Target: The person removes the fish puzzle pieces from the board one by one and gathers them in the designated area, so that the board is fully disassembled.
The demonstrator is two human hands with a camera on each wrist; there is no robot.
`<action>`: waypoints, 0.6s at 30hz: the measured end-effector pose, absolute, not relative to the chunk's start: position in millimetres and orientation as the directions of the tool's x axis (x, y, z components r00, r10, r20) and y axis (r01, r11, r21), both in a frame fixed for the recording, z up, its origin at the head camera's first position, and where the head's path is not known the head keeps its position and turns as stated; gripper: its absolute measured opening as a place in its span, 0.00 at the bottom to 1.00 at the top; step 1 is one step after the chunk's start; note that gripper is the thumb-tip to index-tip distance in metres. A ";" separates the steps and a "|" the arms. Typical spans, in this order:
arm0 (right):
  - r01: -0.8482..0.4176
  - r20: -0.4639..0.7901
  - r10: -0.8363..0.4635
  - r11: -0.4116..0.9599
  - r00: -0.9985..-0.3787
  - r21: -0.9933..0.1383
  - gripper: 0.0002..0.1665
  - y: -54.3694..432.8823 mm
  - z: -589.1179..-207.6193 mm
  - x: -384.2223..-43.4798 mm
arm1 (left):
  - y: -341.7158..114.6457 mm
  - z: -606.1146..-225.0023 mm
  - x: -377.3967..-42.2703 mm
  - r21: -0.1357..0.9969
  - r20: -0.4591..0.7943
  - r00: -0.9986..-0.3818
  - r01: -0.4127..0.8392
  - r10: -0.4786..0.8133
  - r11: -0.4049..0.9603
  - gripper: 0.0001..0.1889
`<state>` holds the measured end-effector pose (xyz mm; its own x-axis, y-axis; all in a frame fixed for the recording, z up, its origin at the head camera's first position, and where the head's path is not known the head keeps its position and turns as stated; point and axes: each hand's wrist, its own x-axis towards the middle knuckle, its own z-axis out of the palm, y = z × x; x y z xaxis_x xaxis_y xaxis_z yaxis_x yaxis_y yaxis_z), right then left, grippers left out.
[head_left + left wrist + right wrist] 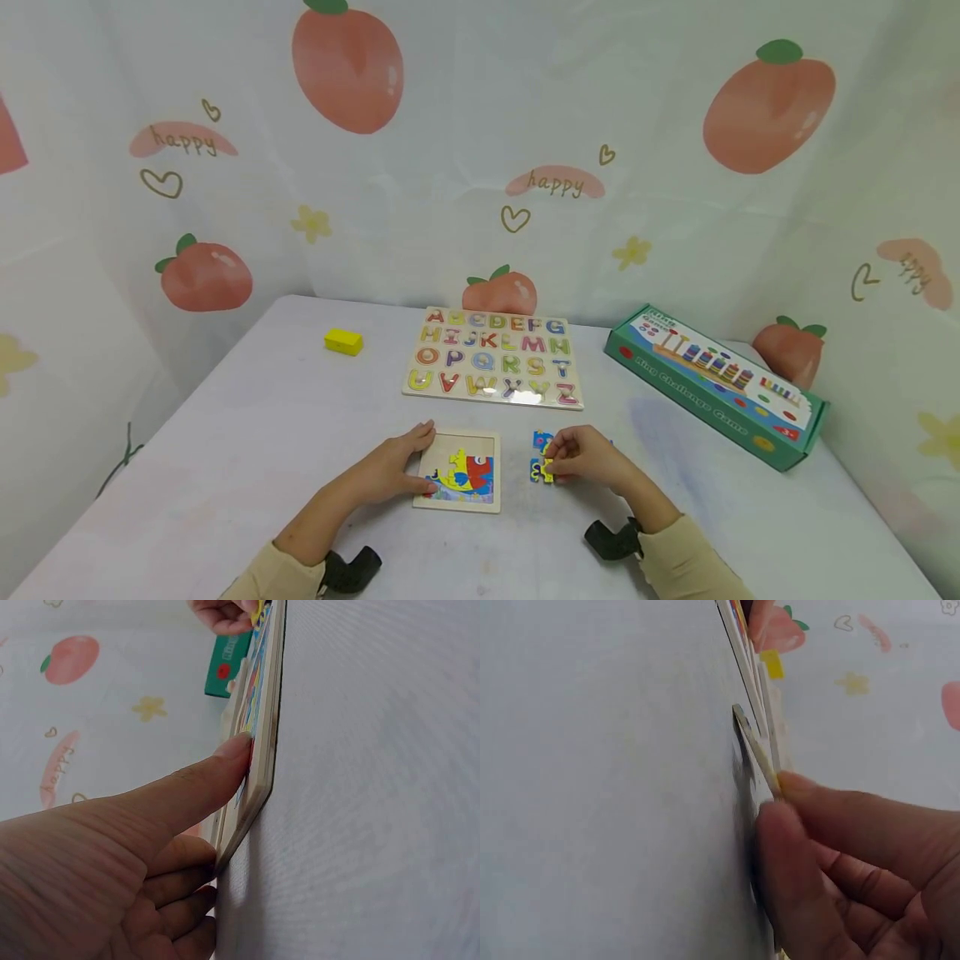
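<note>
My left hand (pixel 390 468) grips the left side of a wooden jigsaw tray (pixel 468 442). Its thumb lies on the tray's face and the fingers are at the edge, as the left wrist view shows. Part of a red, yellow and blue picture (pixel 472 475) fills the tray; the upper area is bare wood. To the right of the tray, my right hand (pixel 588 457) pinches a thin puzzle piece (pixel 756 750) between thumb and finger, tilted up from the table. Beside those fingertips lies a blue puzzle piece (pixel 540 438); other pieces are partly hidden by the hand.
Behind the tray lies an alphabet board (pixel 468 379) with letter pieces. A green game box (pixel 697 408) stands at the back right, and a yellow block (pixel 343 342) at the back left. A printed cloth (pixel 435 200) hangs behind the white table (pixel 262 425).
</note>
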<state>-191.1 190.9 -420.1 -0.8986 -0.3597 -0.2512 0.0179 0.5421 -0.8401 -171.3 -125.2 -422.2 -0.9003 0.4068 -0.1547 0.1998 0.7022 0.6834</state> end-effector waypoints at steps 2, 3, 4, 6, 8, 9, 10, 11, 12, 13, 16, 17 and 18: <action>-0.005 -0.233 -0.364 0.548 -0.902 -0.836 0.13 190.7 -419.4 -190.2 | -125.2 -422.3 -171.5 0.682 -0.155 -0.902 0.199 0.404 0.704 0.43; -0.018 -0.223 -0.368 0.550 -0.903 -0.835 0.13 190.4 -418.8 -190.1 | -125.2 -422.2 -171.6 0.680 -0.155 -0.902 0.199 0.403 0.706 0.43; -0.026 -0.217 -0.369 0.553 -0.904 -0.833 0.12 190.4 -419.0 -190.3 | -125.3 -422.3 -172.0 0.678 -0.153 -0.902 0.202 0.404 0.707 0.43; -0.042 -0.206 -0.374 0.558 -0.904 -0.829 0.12 190.3 -418.4 -190.2 | -125.6 -423.0 -172.9 0.675 -0.148 -0.900 0.210 0.409 0.707 0.42; -0.048 -0.203 -0.375 0.563 -0.905 -0.825 0.11 189.9 -417.7 -189.9 | -125.6 -423.6 -173.8 0.672 -0.148 -0.900 0.214 0.411 0.709 0.42; -0.052 -0.202 -0.376 0.566 -0.905 -0.823 0.11 189.8 -417.4 -189.6 | -125.6 -424.0 -174.2 0.670 -0.149 -0.899 0.214 0.412 0.711 0.42; -0.054 -0.201 -0.376 0.568 -0.905 -0.821 0.11 189.8 -417.1 -189.3 | -125.6 -424.3 -174.5 0.669 -0.149 -0.899 0.215 0.412 0.711 0.43; -0.055 -0.201 -0.376 0.571 -0.905 -0.819 0.11 189.7 -416.6 -188.9 | -125.6 -424.4 -174.5 0.670 -0.151 -0.899 0.213 0.412 0.711 0.43; -0.057 -0.200 -0.375 0.572 -0.905 -0.818 0.11 189.5 -416.1 -188.5 | -125.5 -424.6 -174.5 0.671 -0.152 -0.898 0.212 0.412 0.710 0.43; -0.059 -0.198 -0.376 0.573 -0.905 -0.817 0.11 189.5 -415.9 -188.0 | -125.4 -424.9 -174.6 0.672 -0.153 -0.899 0.210 0.411 0.710 0.43; -0.061 -0.196 -0.373 0.577 -0.907 -0.815 0.11 189.2 -415.6 -187.2 | -125.2 -425.6 -174.7 0.672 -0.154 -0.898 0.210 0.412 0.710 0.43; -0.061 -0.196 -0.371 0.579 -0.908 -0.813 0.11 189.2 -415.6 -187.0 | -125.2 -425.9 -174.8 0.672 -0.157 -0.898 0.208 0.411 0.711 0.43; -0.065 -0.193 -0.371 0.580 -0.908 -0.812 0.11 189.3 -415.8 -186.9 | -125.1 -426.4 -175.1 0.670 -0.159 -0.898 0.207 0.410 0.713 0.43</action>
<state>-186.9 189.3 -415.8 -0.9082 -0.3715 -0.1930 -0.0647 0.5800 -0.8121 -175.1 -125.1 -426.4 -0.8981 0.4102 -0.1586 0.2072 0.7127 0.6701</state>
